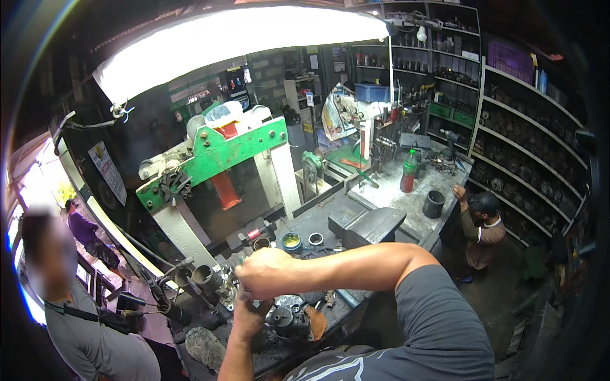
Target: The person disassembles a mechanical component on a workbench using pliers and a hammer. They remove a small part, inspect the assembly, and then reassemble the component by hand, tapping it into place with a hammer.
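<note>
Grey metal meets the fingers of the right hand [265, 273], just below and left of the frame's centre; they are curled into a fist beside a machined part [225, 289], and what they are clamped on cannot be told. Directly below, the left hand [250, 317] reaches up from the lower edge, its fingers partly covered, so whether they are apart or together cannot be told either.

Left of the part stands a hollow dark cylinder [206, 287]. Right of the left hand sits a dark round housing [286, 322], with an orange-brown scrap [316, 324] beside it. Above the fists are an open tin of yellowish paste [291, 242] and a small dark cup [316, 239].

Farther right, a large metal block [375, 225] rests on the counter [387, 198]; beyond it are a black cylinder [434, 206] and a green-capped bottle [408, 176]. A green-and-white frame [244, 154] fills the upper left of centre. Loaded shelves [534, 149] line the right, near a crouching person [486, 235]; another person [105, 340] occupies the lower left.
</note>
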The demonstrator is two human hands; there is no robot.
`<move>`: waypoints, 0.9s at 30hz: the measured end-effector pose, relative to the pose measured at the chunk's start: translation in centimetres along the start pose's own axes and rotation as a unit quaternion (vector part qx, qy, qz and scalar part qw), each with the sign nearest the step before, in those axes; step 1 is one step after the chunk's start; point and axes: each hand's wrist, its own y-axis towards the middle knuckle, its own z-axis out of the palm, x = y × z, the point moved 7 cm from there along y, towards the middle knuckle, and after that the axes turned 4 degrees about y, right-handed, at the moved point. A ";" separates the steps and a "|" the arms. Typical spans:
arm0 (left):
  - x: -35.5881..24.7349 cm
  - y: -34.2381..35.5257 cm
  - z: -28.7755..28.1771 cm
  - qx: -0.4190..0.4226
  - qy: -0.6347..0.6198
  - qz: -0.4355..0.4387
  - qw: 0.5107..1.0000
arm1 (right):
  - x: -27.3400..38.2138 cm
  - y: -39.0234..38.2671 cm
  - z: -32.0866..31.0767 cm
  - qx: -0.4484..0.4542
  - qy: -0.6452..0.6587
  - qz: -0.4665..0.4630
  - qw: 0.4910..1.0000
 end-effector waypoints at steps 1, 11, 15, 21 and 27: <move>0.5 -0.2 -0.2 -0.031 0.010 -0.025 0.999 | -0.1 0.1 -0.1 -0.021 0.011 0.001 1.000; 6.0 -6.9 4.2 -0.009 0.217 -0.184 0.959 | -0.1 -0.7 0.2 0.042 0.061 0.063 0.995; 5.8 -7.3 4.7 -0.027 0.321 -0.091 0.942 | 1.3 -1.4 -0.6 0.018 0.053 -0.048 0.997; 7.6 -6.5 4.3 -0.020 0.397 -0.209 0.893 | 0.0 -1.9 -0.3 0.026 0.065 0.034 0.997; 8.0 -6.2 4.8 -0.002 0.349 -0.151 0.925 | 0.6 -1.1 0.1 0.015 0.057 -0.033 0.998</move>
